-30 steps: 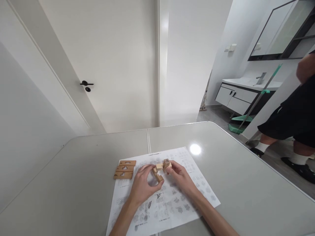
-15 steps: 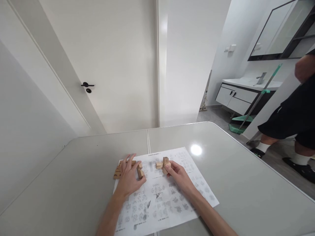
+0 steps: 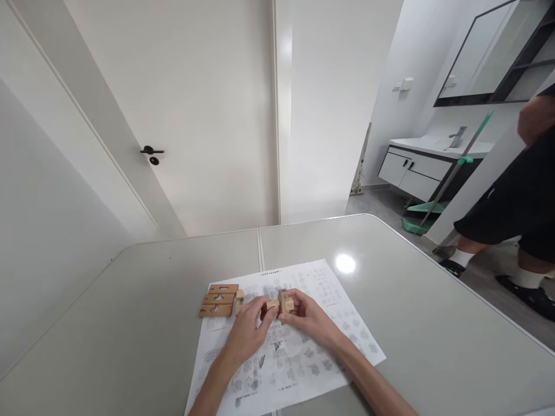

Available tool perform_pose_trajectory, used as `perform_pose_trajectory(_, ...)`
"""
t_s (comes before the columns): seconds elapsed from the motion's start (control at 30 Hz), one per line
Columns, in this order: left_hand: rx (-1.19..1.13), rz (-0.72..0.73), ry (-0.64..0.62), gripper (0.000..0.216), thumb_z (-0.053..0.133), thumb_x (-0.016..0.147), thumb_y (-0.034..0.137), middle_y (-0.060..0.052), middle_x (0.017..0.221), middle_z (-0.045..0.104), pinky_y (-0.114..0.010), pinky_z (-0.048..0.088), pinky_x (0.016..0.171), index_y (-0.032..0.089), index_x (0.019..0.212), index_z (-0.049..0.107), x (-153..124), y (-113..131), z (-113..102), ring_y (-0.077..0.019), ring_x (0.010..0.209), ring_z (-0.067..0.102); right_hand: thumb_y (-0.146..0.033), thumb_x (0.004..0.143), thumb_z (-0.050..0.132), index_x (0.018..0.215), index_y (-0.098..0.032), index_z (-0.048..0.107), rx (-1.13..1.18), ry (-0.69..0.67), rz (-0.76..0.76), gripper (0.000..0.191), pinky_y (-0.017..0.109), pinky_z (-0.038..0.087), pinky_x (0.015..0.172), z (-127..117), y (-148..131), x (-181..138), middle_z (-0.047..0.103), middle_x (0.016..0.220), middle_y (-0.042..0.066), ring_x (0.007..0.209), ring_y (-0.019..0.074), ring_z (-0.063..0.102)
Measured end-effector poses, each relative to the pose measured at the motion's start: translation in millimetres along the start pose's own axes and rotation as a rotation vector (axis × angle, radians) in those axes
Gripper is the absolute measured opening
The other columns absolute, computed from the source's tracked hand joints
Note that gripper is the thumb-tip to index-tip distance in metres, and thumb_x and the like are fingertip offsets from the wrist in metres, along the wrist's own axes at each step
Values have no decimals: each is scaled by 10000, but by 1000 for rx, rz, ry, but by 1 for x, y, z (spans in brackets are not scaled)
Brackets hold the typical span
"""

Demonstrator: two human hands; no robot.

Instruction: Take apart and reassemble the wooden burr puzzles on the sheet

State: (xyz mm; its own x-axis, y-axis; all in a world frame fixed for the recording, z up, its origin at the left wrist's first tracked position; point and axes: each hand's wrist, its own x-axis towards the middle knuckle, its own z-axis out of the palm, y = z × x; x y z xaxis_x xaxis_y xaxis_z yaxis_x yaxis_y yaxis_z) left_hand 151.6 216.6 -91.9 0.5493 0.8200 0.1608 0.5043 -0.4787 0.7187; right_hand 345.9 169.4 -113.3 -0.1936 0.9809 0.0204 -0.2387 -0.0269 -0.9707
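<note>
My right hand point(image 3: 310, 316) is closed around a small pale wooden block piece point(image 3: 287, 303) with jutting cubes, held over the printed sheet point(image 3: 321, 341). From the left, the thumb and fingers of my left hand point(image 3: 250, 328) pinch the stubby wooden end point(image 3: 272, 304) beside it. Whether this end is joined to the right-hand piece or separate, I cannot tell. Left of my hands lie three flat brown wooden plates point(image 3: 215, 311) with cut-out shapes, side by side. Another small wooden block piece point(image 3: 240, 295) rests at their right edge, partly hidden by my left hand.
The sheet lies on a grey table point(image 3: 130, 323) with a seam down its middle. Beyond stands a white door point(image 3: 208, 115). At the right are a person in dark shorts point(image 3: 507, 202), a green dustpan point(image 3: 416, 225) and a washbasin cabinet point(image 3: 416, 167).
My left hand has left the plates and the loose block piece and moved right to the wooden piece in my right hand. The right hand has come slightly nearer and lower.
</note>
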Motion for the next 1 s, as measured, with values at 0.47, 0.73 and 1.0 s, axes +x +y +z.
perform_pose_trajectory(0.47,55,-5,155,347,454,1020,477,10,706,580,-276,452,639,234,810,585,3,-9,-8,-183,678,567,-559,841,786,1493,-269,386,408,-235,34,818,346,513,721,-11,-10,-12,724,909,47,678,167,677)
perform_pose_trajectory(0.73,441,-2,471,209,650,855,375,-67,867,630,-469,418,908,259,703,565,4,-30,-10,-321,940,572,-576,954,561,1085,-216,614,-441,296,-52,387,330,492,621,2,3,2,697,739,24,637,198,640)
perform_pose_trajectory(1.0,662,56,492,226,688,724,257,-108,1036,618,-539,422,932,253,649,475,1,-35,-7,-367,1025,542,-354,901,605,876,-240,592,-894,369,-53,117,301,349,572,17,18,20,633,633,2,568,203,578)
